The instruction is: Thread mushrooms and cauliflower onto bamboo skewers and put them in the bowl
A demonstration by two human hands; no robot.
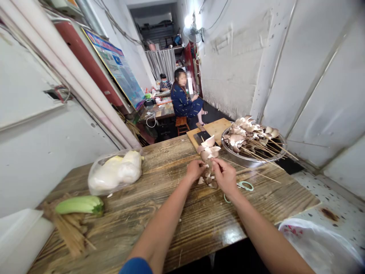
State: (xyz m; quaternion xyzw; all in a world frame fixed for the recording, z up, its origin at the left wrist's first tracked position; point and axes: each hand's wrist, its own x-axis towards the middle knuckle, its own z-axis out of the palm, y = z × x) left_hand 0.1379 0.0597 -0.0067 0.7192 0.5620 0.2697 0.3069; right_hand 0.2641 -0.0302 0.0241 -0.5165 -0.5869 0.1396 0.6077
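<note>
My left hand [195, 169] and my right hand [225, 176] meet over the wooden table [159, 213], both closed in a pinch on a mushroom skewer [208, 150] that stands upright between them. Several mushroom pieces sit on its upper end. A few loose mushroom bits [207, 180] lie on the table just under my hands. To the right stands a metal bowl [251, 158] piled with finished mushroom skewers [248, 135], their sticks pointing right.
Green-handled scissors [242, 186] lie by my right wrist. A clear bag of pale food [115, 173], a green vegetable [81, 204] and a bundle of bamboo sticks [70, 232] lie left. A cutting board [216, 129] sits behind. A seated person [184, 101] is down the corridor.
</note>
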